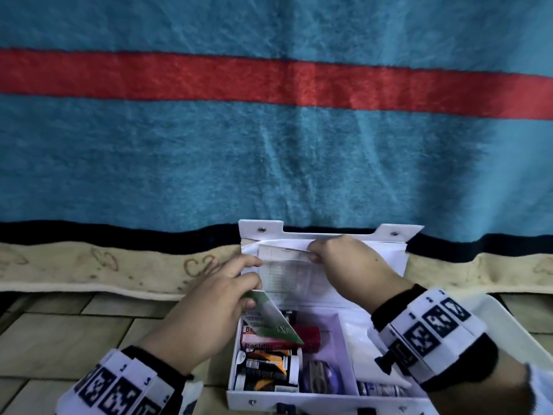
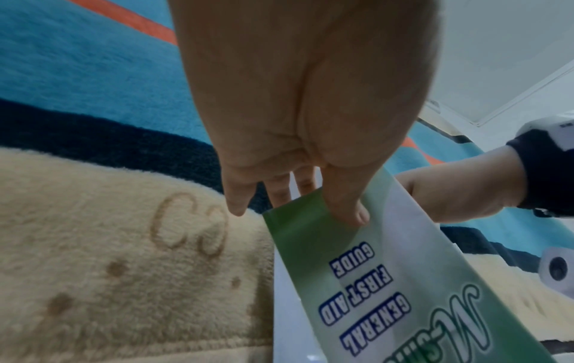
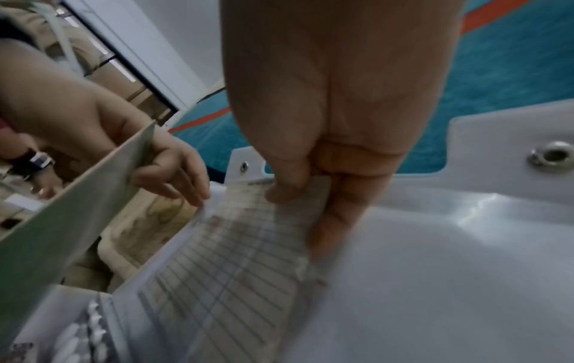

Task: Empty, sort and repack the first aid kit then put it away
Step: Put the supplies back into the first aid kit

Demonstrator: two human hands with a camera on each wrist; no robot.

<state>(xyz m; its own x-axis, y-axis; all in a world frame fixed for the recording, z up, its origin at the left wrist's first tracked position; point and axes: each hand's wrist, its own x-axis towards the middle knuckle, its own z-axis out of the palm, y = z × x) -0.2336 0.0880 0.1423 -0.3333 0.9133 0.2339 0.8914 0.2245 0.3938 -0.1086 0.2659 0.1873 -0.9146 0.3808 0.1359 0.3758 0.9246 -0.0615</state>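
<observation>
Glossy green booklet (image 1: pixel 270 320) in left hand (image 1: pixel 209 307); gridded paper sheet (image 1: pixel 287 274) in right hand (image 1: pixel 350 265).

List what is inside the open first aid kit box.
In the first aid kit box: a red box, a pink-and-white Bacidin carton, orange-and-black bottles, a purple round item. The green guide booklet held by the left hand covers what lies beneath it.

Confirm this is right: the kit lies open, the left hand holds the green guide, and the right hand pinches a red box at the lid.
Wrong on one point: the right hand pinches a ruled sheet at the lid, as the right wrist view shows. The kit lies open; the left hand holds the green guide.
</observation>
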